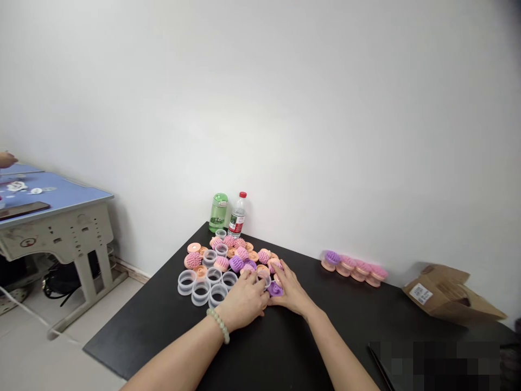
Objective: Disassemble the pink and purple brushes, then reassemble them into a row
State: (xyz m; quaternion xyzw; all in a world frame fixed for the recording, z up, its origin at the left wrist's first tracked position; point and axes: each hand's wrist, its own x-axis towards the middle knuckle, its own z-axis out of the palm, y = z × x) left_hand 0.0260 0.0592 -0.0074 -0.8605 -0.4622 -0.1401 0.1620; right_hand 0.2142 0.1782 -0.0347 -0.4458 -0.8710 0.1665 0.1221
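My left hand [246, 301], with a beaded bracelet on the wrist, lies at the front of a cluster of round parts. Its fingers are bent down together, and what they hold, if anything, is hidden. Just past its fingertips is a clear plastic ring [264, 276]. Beside it, my right hand [295, 293] has its fingers spread at the cluster's right edge. Between its thumb and fingers sits a purple round piece [275, 289], and its fingertips reach a pink bristled piece [275, 264]. Other pink bristled heads [192, 260], a purple bristled head [236, 264] and clear rings [201, 293] lie close by.
A green bottle [218, 213] and a red-capped water bottle [237, 216] stand behind the cluster. Several bristled pieces on peach bases [354, 268] form a row along the wall. A brown paper bag [443, 296] lies right. Another person's hand [7, 159] shows above a blue desk [77, 193].
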